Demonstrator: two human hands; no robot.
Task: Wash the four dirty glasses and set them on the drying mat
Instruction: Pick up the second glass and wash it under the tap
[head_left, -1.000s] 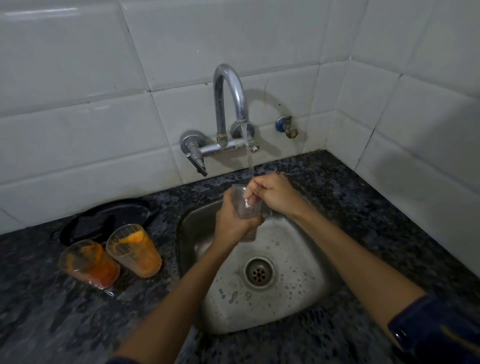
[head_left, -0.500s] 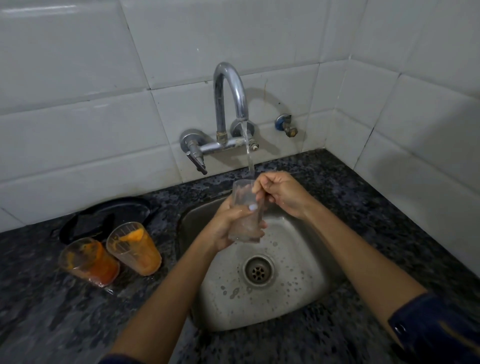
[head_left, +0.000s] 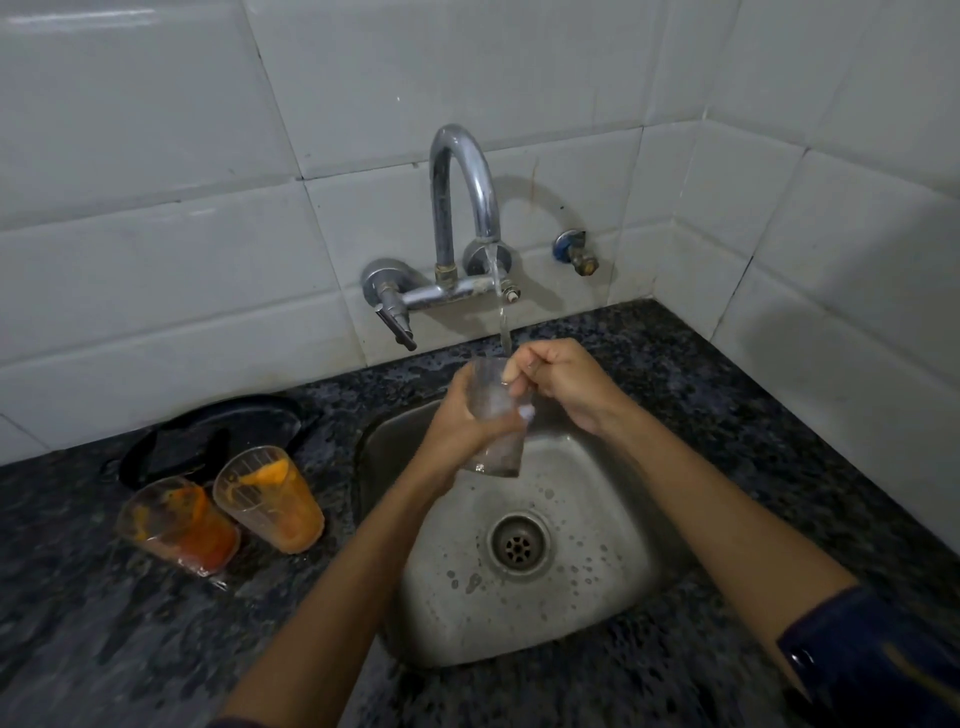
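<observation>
Our left hand (head_left: 457, 421) is wrapped tight around a clear glass (head_left: 496, 415), held upright over the sink (head_left: 597, 597) under the tap's (head_left: 462, 208) running stream. Our right hand (head_left: 561, 384) is curled shut, fingers dipping into the glass's rim. Two orange-smeared glasses (head_left: 223, 509) stand left on the counter (head_left: 104, 623). We see no readable writing.

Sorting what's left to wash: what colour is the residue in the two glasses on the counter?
Orange, redder in the left glass than the right glass; head view.
</observation>
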